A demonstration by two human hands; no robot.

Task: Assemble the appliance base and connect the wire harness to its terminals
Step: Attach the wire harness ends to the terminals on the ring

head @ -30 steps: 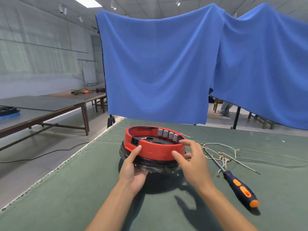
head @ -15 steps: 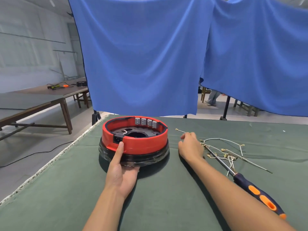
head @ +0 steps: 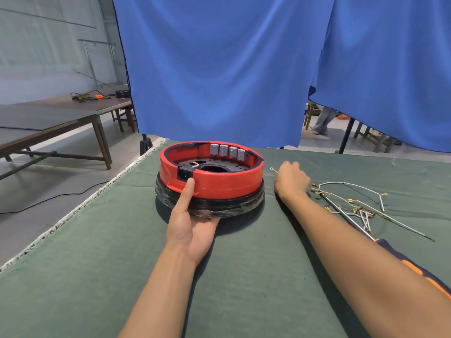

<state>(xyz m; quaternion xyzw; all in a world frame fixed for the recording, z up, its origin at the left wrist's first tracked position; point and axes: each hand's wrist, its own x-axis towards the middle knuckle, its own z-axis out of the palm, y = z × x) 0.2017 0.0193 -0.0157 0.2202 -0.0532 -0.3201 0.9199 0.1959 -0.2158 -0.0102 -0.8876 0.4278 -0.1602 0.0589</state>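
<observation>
The red appliance base (head: 211,176) is sitting toward the far left of the green bench (head: 97,276), near its frayed left edge, with open cloth nearer. The left hand (head: 192,225) is gripping its near rim, thumb up. The right hand (head: 291,180), having moved off the base a second ago, is curling over a wire harness (head: 351,201) end; the grip is unclear.

Bright, even overhead light; soft shadows under appliance base (head: 211,184) and forearms; wide-angle edge bending, slight softness.
</observation>
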